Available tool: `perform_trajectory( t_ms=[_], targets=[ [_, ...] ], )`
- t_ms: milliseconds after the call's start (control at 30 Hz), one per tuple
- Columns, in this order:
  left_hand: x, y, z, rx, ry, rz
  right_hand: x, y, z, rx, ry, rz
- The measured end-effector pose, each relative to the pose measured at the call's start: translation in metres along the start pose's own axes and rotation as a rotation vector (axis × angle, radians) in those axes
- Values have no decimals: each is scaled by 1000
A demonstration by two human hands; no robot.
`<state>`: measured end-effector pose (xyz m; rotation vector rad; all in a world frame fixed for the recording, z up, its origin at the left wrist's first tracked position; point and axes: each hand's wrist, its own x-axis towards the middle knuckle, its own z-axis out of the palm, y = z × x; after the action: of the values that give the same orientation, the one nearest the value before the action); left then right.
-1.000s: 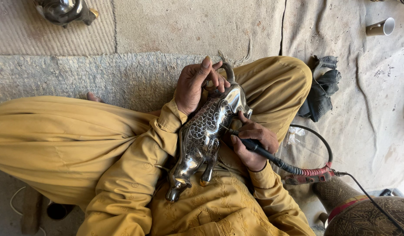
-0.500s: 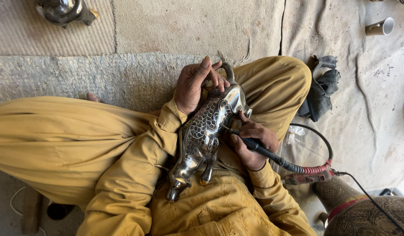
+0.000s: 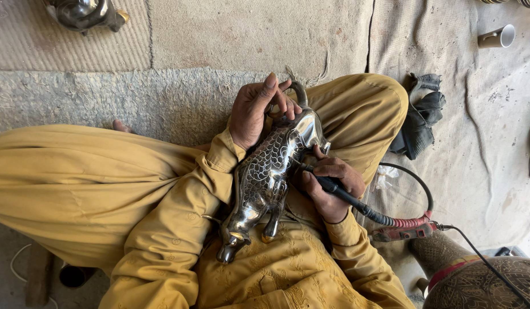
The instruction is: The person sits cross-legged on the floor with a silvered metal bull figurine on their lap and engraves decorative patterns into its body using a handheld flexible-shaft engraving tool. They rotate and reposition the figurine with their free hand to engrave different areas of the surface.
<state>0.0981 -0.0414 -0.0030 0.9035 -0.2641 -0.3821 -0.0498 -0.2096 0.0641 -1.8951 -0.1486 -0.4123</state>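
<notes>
Over worn grey matting, left hand (image 3: 258,111) clamps the shiny scale-patterned metal animal figure (image 3: 270,171) steady while right hand (image 3: 330,189) pinches a black corded engraving pen (image 3: 345,197) against its flank.

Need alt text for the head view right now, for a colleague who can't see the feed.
A seated person in mustard-yellow clothes holds a shiny, scale-patterned metal animal figurine on the lap: the left hand steadies its head end while the right hand presses a black corded engraving tool against its side. A dark cloth and a cup lie on the mat nearby.
</notes>
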Motion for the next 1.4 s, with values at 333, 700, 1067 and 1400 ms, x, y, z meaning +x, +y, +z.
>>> perform_trajectory(
  t_ms=[333,700,1067,1400],
  targets=[
    [0,1,1,3,1,-3,-2,4,-3,71,3,-26],
    [0,1,2,39,3,12,-2,1,0,-31,24,-3],
    [0,2,3,34,3,13,1,-4,2,-123,30,45],
    [-1,5,6,47,3,25,5,-5,3,-10,52,-40]
  ],
)
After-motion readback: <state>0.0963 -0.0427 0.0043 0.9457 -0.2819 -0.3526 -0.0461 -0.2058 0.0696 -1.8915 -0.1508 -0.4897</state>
